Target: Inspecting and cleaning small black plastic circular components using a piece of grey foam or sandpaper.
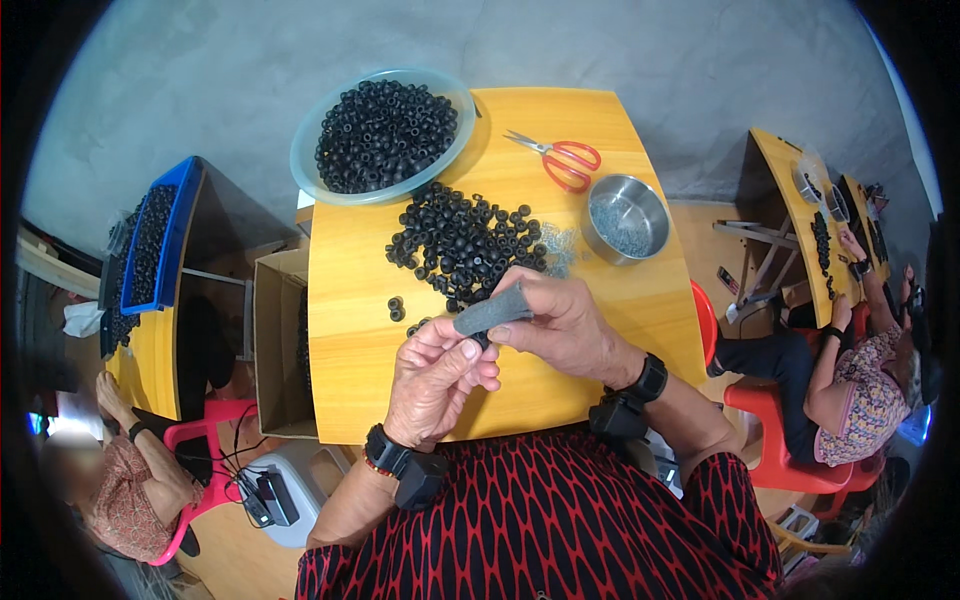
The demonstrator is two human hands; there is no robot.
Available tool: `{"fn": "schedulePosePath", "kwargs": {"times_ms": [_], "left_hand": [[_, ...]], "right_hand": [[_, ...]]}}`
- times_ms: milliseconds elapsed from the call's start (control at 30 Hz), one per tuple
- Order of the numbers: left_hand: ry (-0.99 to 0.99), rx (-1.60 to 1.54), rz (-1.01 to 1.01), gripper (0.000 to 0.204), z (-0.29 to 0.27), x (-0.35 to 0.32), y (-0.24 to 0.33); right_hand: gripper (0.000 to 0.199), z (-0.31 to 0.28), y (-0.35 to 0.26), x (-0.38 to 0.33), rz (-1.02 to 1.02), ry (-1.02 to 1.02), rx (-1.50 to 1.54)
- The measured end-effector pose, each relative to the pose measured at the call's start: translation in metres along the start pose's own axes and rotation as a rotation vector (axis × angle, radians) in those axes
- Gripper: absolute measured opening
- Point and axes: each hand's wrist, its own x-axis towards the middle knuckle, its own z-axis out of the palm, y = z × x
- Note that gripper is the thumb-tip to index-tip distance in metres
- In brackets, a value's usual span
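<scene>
One small, round black part (482,340) is pinched in the fingers of the left hand (430,378), above a yellow wood-grain worktop (625,310). The fingers of the right hand (570,322) close narrowly on a grey, fabric-like piece (493,311) just over it. Beyond lie a heap of similar black parts (465,238), a round steel bowl (652,207) of tiny pale pieces (616,226), red-handled metal scissors (546,150) and a translucent basin (304,160) full of black parts.

No text, label, brand, number or sign can be read anywhere around the dial, whether toward twelve, three, six or nine o'clock.
</scene>
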Motion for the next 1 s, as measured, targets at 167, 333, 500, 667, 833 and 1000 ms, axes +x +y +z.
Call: {"fn": "schedulePosePath", "kwargs": {"times_ms": [167,333,500,667,833,1000], "left_hand": [[-0.011,0.006,0.012,0.008,-0.003,0.0,-0.001],[-0.03,0.001,0.018,0.007,-0.008,0.001,-0.004],[0.06,0.098,-0.001,0.007,-0.008,0.0,-0.005],[0.067,0.1,0.002,0.006,-0.01,0.002,-0.006],[0.049,0.118,0.011,0.008,-0.012,0.004,-0.006],[0.041,0.068,-0.017,0.007,-0.016,0.002,-0.011]], "right_hand": [[0.016,0.002,0.003,-0.001,-0.038,-0.008,-0.006],[0.016,0.007,0.011,-0.005,-0.031,0.013,0.015],[0.018,0.014,0.018,-0.009,0.003,0.056,0.012],[0.019,0.014,0.022,-0.008,0.045,0.031,-0.038],[0.02,0.017,0.023,-0.007,0.011,0.034,-0.049],[0.024,0.021,0.034,-0.016,-0.044,0.036,-0.127]]}}
